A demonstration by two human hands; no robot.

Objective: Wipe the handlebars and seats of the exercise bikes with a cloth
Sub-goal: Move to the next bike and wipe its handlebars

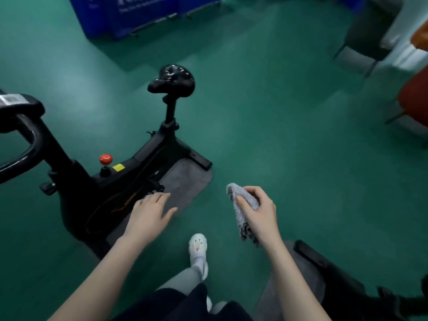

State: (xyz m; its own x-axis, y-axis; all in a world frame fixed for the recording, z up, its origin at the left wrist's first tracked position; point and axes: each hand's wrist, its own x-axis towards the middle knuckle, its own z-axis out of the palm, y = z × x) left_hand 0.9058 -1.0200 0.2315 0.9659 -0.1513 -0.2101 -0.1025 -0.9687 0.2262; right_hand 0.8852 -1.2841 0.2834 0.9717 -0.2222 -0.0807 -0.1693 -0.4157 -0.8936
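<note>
One grey cloth (243,212) hung bunched in the right hand (259,214), whose thumb and curled fingers pinched its upper fold while the loose end drooped below the palm, clear of everything. The left hand (148,216) was held out flat and relaxed, fingers straight and slightly spread, gripping nothing; it floated in front of the bike frame (129,181), though whether it touched anything could not be told. The black seat (172,81) stood well ahead of both hands, up and slightly to the left of the cloth, on its upright post. The handlebars (25,144) curved away far out beyond the left hand, partly cut off by the edge of the view. A red knob (106,159) sat on the frame between the two, forward of the left hand, and a grey mat (190,179) lay under the bike, just ahead of that hand. To wipe well, it seemed wise to spread the cloth flat across the palm first, since a bunched wad would meet little of the saddle's curved top. The free hand could probably steady the post or frame while the right worked from nose to rear, then round the sides. A second bike's base (324,269) lay just behind the right forearm.
</note>
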